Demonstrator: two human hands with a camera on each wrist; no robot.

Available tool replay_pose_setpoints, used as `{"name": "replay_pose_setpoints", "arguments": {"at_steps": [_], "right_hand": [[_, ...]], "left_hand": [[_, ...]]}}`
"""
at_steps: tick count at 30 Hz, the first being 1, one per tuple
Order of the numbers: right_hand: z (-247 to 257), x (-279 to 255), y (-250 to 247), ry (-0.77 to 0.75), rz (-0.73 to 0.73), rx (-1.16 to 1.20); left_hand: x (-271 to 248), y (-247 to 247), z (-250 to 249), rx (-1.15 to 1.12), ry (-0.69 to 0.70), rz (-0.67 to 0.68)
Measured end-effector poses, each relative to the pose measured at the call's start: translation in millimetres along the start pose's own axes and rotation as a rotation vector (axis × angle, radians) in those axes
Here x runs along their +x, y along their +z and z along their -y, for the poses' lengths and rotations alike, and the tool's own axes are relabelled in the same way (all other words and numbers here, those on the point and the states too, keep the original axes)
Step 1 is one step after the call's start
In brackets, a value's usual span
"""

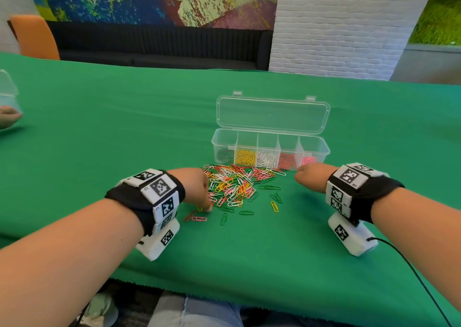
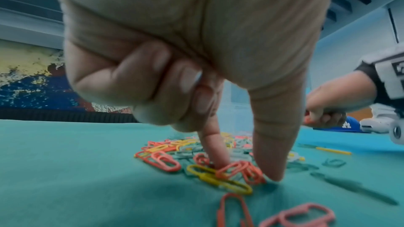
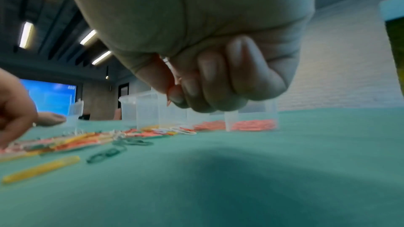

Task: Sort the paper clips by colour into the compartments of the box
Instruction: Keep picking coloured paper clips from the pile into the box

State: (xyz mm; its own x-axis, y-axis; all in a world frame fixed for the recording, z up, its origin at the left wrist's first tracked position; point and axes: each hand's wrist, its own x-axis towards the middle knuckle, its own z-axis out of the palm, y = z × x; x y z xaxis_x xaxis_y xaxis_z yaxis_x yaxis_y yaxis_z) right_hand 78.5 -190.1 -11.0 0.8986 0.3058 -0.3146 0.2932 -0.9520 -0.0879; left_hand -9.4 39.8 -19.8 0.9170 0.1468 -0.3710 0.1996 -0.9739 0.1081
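Under left hand [image 1: 194, 186], pinched red paper clips [image 2: 240, 170].

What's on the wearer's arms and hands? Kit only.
No sleeves or gloves; left hand and right hand bare. Black left wristband and right wristband carry white blocks with black-and-white square markers; a white camera housing hangs under each. A black cable leaves the right housing.

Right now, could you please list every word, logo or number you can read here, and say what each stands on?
"LA": white logo on the blue cap, left wrist view, somewhat blurred.
Wristband markers: square codes with tiny characters beside them, too small to read.
Blue screen, right wrist view: white marks, too blurred to read.
Box and paper clips: no text visible.
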Motion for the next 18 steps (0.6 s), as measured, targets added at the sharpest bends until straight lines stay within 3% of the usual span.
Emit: {"name": "replay_pose_setpoints", "arguments": {"at_steps": [13, 18], "right_hand": [[22, -11, 6, -0.183, -0.021, 0.009], [18, -10, 8, -0.18, -0.042, 0.049]], "left_hand": [[4, 10, -7, 0.072, 0.047, -0.065], [3, 5, -5, 0.07, 0.07, -0.049]]}}
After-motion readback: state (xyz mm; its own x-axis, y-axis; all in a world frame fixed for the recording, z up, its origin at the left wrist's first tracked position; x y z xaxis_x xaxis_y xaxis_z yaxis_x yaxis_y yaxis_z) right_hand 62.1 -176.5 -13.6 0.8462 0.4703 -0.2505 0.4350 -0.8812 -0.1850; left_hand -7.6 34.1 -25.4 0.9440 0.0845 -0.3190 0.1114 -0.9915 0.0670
